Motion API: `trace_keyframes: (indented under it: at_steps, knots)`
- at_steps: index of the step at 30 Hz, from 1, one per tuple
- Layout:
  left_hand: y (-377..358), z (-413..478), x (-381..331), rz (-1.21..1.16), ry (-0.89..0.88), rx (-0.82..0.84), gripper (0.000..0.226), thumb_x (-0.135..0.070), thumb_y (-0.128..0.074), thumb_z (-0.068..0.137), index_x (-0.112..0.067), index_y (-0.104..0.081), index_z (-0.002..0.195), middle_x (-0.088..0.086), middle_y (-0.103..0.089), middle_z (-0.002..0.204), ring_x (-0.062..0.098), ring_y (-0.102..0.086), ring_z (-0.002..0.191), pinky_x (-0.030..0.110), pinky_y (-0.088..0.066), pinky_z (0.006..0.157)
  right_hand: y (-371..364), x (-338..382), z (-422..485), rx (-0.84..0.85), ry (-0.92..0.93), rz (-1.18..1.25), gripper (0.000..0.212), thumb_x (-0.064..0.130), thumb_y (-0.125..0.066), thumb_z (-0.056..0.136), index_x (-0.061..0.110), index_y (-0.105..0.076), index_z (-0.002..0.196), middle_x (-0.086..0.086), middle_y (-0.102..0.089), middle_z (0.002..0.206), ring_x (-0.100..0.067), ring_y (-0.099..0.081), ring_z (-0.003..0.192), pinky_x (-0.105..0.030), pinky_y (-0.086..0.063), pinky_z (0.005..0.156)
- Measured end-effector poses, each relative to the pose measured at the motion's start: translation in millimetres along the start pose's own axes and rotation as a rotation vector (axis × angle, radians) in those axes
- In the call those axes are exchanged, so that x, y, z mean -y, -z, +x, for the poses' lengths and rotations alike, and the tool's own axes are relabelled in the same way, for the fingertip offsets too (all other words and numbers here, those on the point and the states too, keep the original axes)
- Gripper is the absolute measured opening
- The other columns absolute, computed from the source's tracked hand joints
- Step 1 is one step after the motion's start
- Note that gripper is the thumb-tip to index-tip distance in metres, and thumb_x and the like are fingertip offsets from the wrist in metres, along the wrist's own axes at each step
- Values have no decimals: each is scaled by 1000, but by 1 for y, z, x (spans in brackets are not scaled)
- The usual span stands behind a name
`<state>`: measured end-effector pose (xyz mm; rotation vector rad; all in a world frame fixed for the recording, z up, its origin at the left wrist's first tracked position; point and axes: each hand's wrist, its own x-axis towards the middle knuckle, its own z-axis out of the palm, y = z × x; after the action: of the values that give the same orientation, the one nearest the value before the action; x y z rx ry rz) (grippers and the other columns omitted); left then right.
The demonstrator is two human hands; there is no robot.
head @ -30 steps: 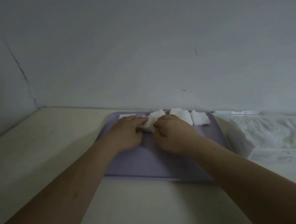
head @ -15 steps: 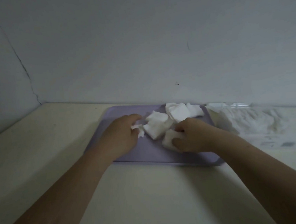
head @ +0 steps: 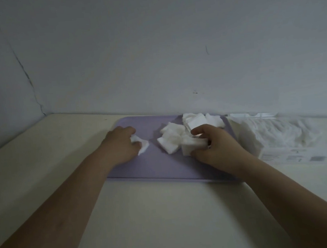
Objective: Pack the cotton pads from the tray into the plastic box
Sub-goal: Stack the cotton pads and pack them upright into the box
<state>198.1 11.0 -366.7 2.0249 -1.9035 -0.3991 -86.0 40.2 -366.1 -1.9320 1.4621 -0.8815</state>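
Nearest to me, both bare forearms run up from the bottom corners of the frame over the pale desk (head: 168, 223), the left forearm (head: 66, 203) from the lower left and the right forearm (head: 285, 192) from the lower right.

Just beyond them a flat lavender tray (head: 159, 168) lies on the desk at mid-frame, and both hands are over it. My left hand (head: 120, 146) is palm down on the tray's left part, its fingers bent over a single cotton pad (head: 143, 145) that pokes out to the right from under the fingertips and lies on the tray. My right hand (head: 215, 149) is on the tray's right part, thumb and fingers curled round a stack of cotton pads (head: 192, 146), which it grips by the sides.

Between the two hands and a little farther back, loose cotton pads (head: 170, 141) lie overlapping on the tray, and more are heaped at its far right corner (head: 196, 120).

Right of the tray, just beside its edge, a clear plastic box (head: 279, 132) sits on the desk, full of white cotton; its print is too small to read.

Behind everything rises a plain grey wall (head: 171, 43), with a dark crack (head: 26, 77) running down the upper left of the frame to the desk's corner.
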Motion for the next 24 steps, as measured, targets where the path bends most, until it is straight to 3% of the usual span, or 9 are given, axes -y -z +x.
trace_keyframes:
  at_steps: [3,7,11,13,15,17,19,21,24]
  knots:
    - [-3,-4,0,-88,-13,20,48,-43,-75,84,-4,-68,111,14,-71,110,31,-67,101,37,-51,85,3,0,-4,30,16,-23,37,15,-72,87,24,-62,121,9,-68,102,1,-61,81,-2,-43,72]
    - [-2,-18,-2,-208,12,53,36,-37,-88,77,-10,-73,96,11,-75,96,29,-70,90,41,-55,80,7,-4,-5,15,20,-42,13,14,-70,86,18,-72,99,4,-71,80,-10,-61,71,-11,-43,61]
    - [0,-37,-7,-235,21,82,32,-35,-89,75,-17,-65,85,2,-68,83,19,-61,74,32,-45,67,9,-7,-7,-48,-29,83,9,15,-75,83,16,-70,90,-2,-71,78,-11,-58,67,-15,-43,58]
    - [4,-45,-13,-355,-4,75,25,-22,-87,80,-16,-64,90,0,-67,82,14,-60,71,28,-46,62,10,-9,-8,-80,-50,168,12,14,-77,81,17,-70,90,-2,-72,80,-12,-60,68,-21,-48,65]
    - [6,-54,-25,-647,-38,158,27,-5,-83,83,-13,-66,104,3,-72,87,9,-69,72,26,-55,60,10,-13,-8,-114,-71,283,16,11,-80,80,18,-72,93,0,-72,76,-12,-63,67,-30,-53,70]
    - [3,-58,-40,-866,-111,241,42,-2,-82,77,-14,-68,115,3,-76,95,14,-73,84,39,-62,72,8,-18,-9,-138,-82,369,18,9,-82,80,17,-74,94,3,-75,74,-12,-67,67,-34,-57,74]
    - [-7,-59,-59,-941,-188,272,47,-4,-77,73,-14,-69,118,-1,-76,98,18,-71,92,43,-58,81,7,-22,-10,-150,-77,402,17,10,-82,81,17,-76,95,0,-79,81,-14,-72,73,-38,-61,80]
    - [-22,-57,-78,-986,-224,296,46,1,-79,74,-14,-69,117,0,-75,99,18,-69,94,41,-58,81,8,-26,-11,-130,-48,435,17,9,-79,82,17,-77,97,-4,-80,88,-21,-75,82,-45,-62,86]
    - [-43,-58,-94,-999,-234,312,41,12,-79,79,-8,-70,114,1,-78,97,18,-73,94,31,-61,81,8,-28,-13,-81,-4,499,17,2,-77,85,13,-78,97,-7,-80,91,-24,-76,87,-42,-62,84]
